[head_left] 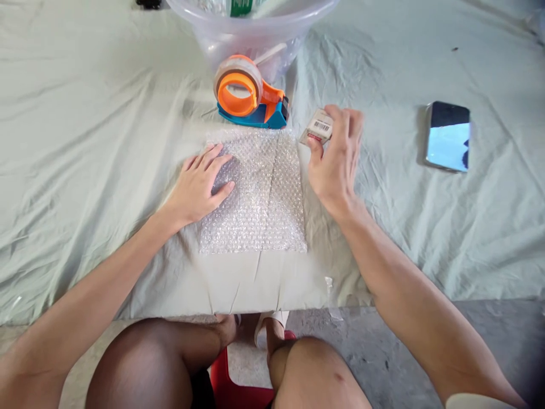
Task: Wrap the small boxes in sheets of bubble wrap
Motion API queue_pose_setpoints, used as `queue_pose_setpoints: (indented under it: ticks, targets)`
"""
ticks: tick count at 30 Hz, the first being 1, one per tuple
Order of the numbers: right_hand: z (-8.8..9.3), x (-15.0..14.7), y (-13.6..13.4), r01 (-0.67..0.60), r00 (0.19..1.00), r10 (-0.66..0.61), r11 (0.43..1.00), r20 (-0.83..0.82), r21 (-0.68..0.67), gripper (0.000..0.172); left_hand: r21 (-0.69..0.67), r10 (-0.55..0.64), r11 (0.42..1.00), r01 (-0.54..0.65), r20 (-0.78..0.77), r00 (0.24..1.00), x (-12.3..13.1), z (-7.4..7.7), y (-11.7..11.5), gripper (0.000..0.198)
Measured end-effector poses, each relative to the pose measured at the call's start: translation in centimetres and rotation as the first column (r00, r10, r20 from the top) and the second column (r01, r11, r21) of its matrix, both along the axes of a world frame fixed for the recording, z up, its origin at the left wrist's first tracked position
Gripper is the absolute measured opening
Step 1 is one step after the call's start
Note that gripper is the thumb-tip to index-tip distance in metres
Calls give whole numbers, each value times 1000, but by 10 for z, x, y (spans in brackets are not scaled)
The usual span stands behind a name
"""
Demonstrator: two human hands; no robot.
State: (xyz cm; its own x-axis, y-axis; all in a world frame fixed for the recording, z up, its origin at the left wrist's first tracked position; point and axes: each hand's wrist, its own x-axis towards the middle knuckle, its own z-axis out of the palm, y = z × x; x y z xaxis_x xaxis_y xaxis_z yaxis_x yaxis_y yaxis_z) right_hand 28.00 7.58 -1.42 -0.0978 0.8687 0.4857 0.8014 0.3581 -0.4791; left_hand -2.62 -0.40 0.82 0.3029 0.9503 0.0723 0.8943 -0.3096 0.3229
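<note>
A sheet of bubble wrap [264, 199] lies flat on the cloth-covered table in front of me. My left hand [200, 184] rests on its left side, fingers spread, holding nothing. Just right of the sheet's upper right corner, my right hand [338, 153] grips a small box [320, 126] between thumb and fingers. A barcode label and a bit of red print show on the box. Beyond the sheet's far edge stands an orange and blue tape dispenser [272, 108] with a roll of clear tape.
Behind the dispenser is a clear plastic tub [255, 28] with items inside, one of them green. A phone [448, 136] lies at the right. A small black object [148, 3] is at the top left. The table's near edge runs above my knees.
</note>
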Motion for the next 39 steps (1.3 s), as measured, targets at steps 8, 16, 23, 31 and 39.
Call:
queue_pose_setpoints:
  ticks: [8,16,23,31,39]
  targets:
    - [7,-33,-29,-475,878,463,875,-123,-96,55,17,-20,1000,20,33,999,0,-2,1,62]
    - [-2,-37,-28,-539,837,519,837,-175,-96,53,30,6,1000,-8,89,996,1,-4,0,80]
    - [-5,-36,-26,-541,833,513,834,-207,-109,55,43,14,999,-18,97,995,1,-5,0,81]
    - [2,-38,-28,-545,832,505,822,-230,-166,60,51,21,998,-27,119,993,0,-7,0,85]
    - [17,-35,-34,-218,914,228,974,-336,66,53,63,12,998,-19,109,994,-1,-7,0,84]
